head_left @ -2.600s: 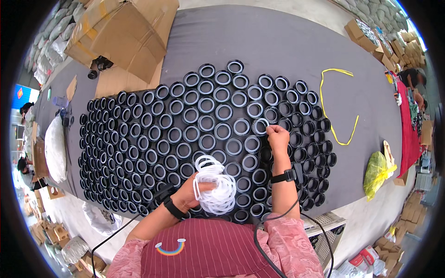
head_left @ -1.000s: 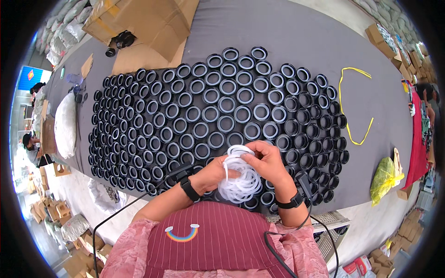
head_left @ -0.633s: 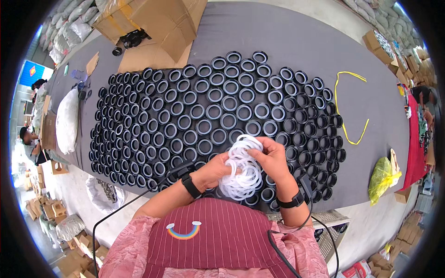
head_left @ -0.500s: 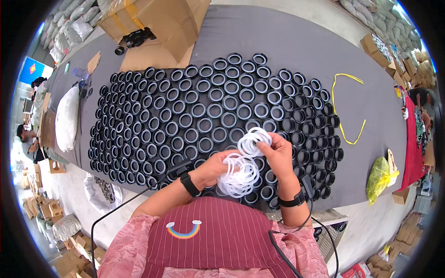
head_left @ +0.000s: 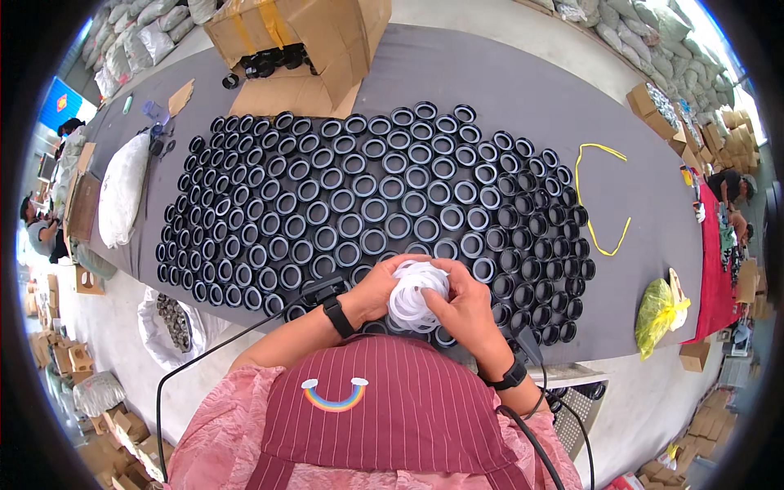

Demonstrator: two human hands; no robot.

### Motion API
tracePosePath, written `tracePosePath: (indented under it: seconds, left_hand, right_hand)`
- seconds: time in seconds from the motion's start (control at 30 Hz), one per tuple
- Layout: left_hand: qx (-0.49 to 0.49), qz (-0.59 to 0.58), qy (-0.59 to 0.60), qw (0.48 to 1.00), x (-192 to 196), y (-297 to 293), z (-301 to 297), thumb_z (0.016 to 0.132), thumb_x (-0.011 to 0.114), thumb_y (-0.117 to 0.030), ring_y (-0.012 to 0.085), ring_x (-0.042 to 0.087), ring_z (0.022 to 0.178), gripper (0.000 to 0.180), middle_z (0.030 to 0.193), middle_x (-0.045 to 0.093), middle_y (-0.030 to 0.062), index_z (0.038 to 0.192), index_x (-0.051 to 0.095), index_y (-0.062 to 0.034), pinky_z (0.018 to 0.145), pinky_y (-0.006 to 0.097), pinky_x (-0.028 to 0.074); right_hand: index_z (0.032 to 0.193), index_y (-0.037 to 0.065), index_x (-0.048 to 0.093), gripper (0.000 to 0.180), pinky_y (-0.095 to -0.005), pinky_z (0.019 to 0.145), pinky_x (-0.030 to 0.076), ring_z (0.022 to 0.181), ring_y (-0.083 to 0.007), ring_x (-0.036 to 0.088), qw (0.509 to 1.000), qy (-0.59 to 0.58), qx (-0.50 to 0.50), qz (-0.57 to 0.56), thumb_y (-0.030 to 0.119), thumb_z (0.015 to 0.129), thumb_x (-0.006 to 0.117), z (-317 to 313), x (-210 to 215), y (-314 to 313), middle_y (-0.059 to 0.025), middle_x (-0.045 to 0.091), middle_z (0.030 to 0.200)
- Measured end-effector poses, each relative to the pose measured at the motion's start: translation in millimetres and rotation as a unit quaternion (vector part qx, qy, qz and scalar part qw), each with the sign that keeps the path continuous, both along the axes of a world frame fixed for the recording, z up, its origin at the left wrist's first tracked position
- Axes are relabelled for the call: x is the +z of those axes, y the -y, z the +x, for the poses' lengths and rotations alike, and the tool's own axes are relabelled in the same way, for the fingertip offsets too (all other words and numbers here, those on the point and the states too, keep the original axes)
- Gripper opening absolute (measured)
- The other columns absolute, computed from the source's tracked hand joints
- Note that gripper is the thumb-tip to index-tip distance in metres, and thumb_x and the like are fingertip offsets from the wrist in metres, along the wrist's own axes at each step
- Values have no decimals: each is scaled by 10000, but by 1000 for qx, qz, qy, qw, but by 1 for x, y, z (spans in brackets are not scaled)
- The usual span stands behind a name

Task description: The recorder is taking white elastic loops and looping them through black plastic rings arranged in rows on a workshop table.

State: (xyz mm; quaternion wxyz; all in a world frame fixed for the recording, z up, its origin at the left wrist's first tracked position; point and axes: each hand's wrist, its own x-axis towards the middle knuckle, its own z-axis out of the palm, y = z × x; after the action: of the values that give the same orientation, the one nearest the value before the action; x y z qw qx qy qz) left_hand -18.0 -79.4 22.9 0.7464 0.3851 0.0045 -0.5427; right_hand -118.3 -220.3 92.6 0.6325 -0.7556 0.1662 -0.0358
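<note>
A bundle of thin white translucent rings point(head_left: 418, 296) is gathered between my two hands, close to the near edge of the table. My left hand point(head_left: 377, 287) closes round the bundle from the left. From the right, my right hand point(head_left: 467, 304) grips the same rings, its thumb pressed on their front. Just beyond the hands, many black rings point(head_left: 398, 226) with pale inner rims lie in close rows over the grey table. Those on the right look all black. The ones right under my hands are partly hidden.
An open cardboard box point(head_left: 302, 49) with black rings inside stands at the far left. To the right lie a yellow strap point(head_left: 581, 175) and a yellow plastic bag point(head_left: 656, 314). A white sack point(head_left: 122, 200) rests on the left. Below it, another open sack point(head_left: 167, 322) holds small parts.
My right hand has come down and left, bringing its smaller group of white rings together with those in my left hand. The view has shifted slightly.
</note>
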Motion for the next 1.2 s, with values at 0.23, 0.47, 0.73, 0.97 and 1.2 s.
tracePosePath:
  seconds: [0.23, 0.47, 0.73, 0.97, 1.2]
  left_hand:
    - [-29, -113, -64, 991, 4, -17, -9, 859, 570, 1, 231, 566, 1131, 491, 1270, 529, 132, 1328, 429, -29, 969, 374, 473]
    - [-17, -107, -120, 987, 6, -16, -13, 839, 594, -39, 242, 574, 1112, 462, 1226, 550, 127, 1281, 460, -37, 960, 381, 476]
    - [24, -71, -61, 995, 3, -13, -13, 842, 596, -44, 242, 600, 1063, 446, 1181, 574, 132, 1269, 466, -38, 948, 384, 490]
    - [46, -58, -70, 995, 6, -9, -13, 869, 568, -58, 262, 588, 1083, 442, 1189, 565, 154, 1290, 435, -34, 949, 389, 488]
    - [52, -62, -91, 993, 0, -8, -15, 909, 547, -113, 265, 590, 1075, 402, 1184, 568, 154, 1287, 437, -33, 942, 384, 487]
  right_hand:
    - [1124, 37, 607, 384, -321, 689, 522, 751, -236, 677, 994, -15, -17, -108, 170, 770, 679, -14, 1, -6, -173, 675, 850]
    - [1128, 28, 611, 387, -343, 666, 510, 704, -274, 648, 984, 3, 31, -174, 160, 771, 679, -14, 3, -9, -174, 641, 926]
    - [1019, 64, 654, 262, -313, 563, 486, 608, -211, 588, 977, 53, 10, -208, 126, 770, 708, -23, 13, -1, -109, 598, 903]
    - [914, 101, 685, 178, -323, 579, 483, 653, -238, 586, 935, 160, 137, -287, 81, 740, 716, -23, -6, -4, -87, 593, 827]
    - [902, 28, 669, 92, -245, 597, 443, 676, -100, 551, 994, 89, 63, 19, 85, 831, 677, -30, -34, 0, -34, 611, 805]
